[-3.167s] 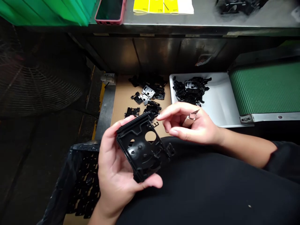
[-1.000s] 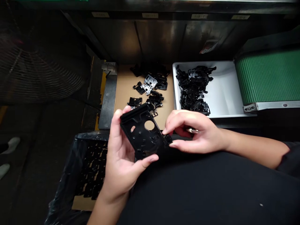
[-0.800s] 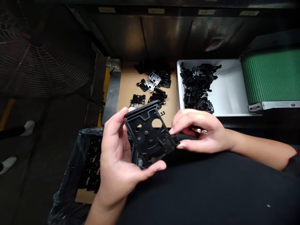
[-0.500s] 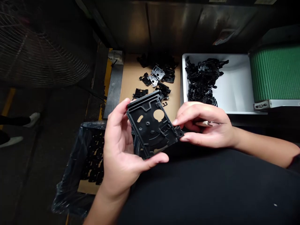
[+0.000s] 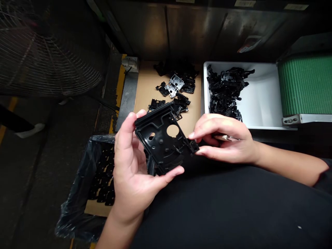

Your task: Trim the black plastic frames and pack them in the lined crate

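Observation:
A black plastic frame part (image 5: 162, 138) with a large round hole is held up in front of me, tilted. My left hand (image 5: 137, 162) grips its left side, fingers behind and thumb along the lower edge. At its right corner my right hand (image 5: 223, 138) pinches a small projecting piece between thumb and forefinger. A slim tool (image 5: 227, 138) with a pale body and thin metal tip lies inside the curled fingers of the right hand; its exact kind is unclear.
Similar black parts (image 5: 176, 83) lie on a cardboard sheet (image 5: 145, 79) ahead. A white tray (image 5: 261, 100) holds a heap of black parts, beside a green conveyor belt (image 5: 303, 83). A plastic-lined bin (image 5: 75, 197) stands lower left, a fan (image 5: 52, 65) upper left, with a person's foot (image 5: 29, 130) below it.
The black plastic frame part has tilted and shifted slightly left in both hands. My grips look the same. The foot at the left has moved, and the view has shifted a little.

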Demonstrator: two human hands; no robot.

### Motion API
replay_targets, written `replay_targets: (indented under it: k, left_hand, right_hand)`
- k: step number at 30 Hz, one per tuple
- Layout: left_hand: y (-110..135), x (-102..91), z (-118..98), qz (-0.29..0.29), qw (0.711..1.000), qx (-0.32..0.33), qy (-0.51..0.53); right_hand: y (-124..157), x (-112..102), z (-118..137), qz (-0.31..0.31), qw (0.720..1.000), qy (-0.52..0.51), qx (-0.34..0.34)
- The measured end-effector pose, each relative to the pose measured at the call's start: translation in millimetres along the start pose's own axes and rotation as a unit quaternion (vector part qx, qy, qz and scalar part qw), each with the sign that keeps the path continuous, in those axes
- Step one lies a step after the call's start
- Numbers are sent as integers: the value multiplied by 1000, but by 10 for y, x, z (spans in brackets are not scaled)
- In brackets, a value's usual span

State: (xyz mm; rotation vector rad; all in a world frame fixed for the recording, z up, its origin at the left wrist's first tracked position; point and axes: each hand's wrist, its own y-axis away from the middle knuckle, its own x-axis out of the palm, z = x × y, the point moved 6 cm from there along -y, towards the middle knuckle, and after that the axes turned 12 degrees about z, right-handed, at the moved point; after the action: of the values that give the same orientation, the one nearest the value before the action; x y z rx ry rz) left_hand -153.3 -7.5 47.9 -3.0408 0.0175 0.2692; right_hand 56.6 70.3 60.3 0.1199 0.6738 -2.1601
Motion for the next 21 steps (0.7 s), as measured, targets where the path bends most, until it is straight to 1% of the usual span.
replay_targets:
  k: [8, 12, 15, 21]
  left_hand:
    - [13, 16, -48, -18, 1000, 8, 10]
    - [39, 16, -57, -33, 999, -2, 14]
    - [56, 12, -59, -45, 999, -7, 12]
    - [67, 18, -74, -54, 998, -18, -13]
  right_hand:
    - [-59, -19, -1, -5, 1000, 0, -26]
    - [-83, -21, -3, -3, 999, -14, -38]
    - [-85, -27, -12, 1, 999, -22, -34]
    - [-67, -53, -20, 0, 999, -37, -39]
